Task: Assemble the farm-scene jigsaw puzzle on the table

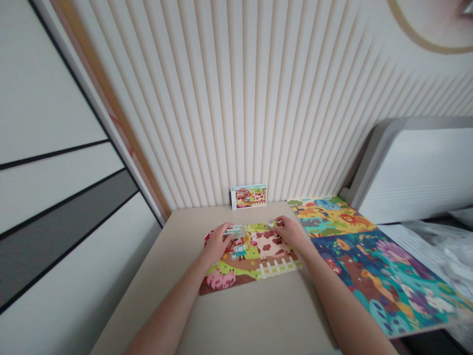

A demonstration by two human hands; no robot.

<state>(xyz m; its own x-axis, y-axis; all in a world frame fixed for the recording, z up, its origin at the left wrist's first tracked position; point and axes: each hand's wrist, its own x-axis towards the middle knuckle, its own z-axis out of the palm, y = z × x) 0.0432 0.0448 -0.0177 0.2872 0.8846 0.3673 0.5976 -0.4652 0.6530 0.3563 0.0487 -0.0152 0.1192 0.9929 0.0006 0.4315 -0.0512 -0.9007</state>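
Note:
A partly assembled farm jigsaw puzzle (246,264) lies on the table, with a spotted cow, a pink pig, a figure in blue and a white fence. My left hand (217,245) rests over its upper left part, closed around a small stack of puzzle pieces (234,230). At the puzzle's upper right, above the cow, my right hand (290,232) has its fingertips drawn together on a puzzle piece (271,225). Those fingers hide part of that piece. Against the wall behind stands a picture card (249,196) showing the same farm scene.
The beige table (236,320) meets a ribbed wall (221,98) at the back. To the right lie a yellow animal puzzle (328,217) and a dark blue animal puzzle (391,283). Beyond them are clear plastic wrapping (439,246) and a grey headboard (424,167). A white cabinet (74,266) borders the left.

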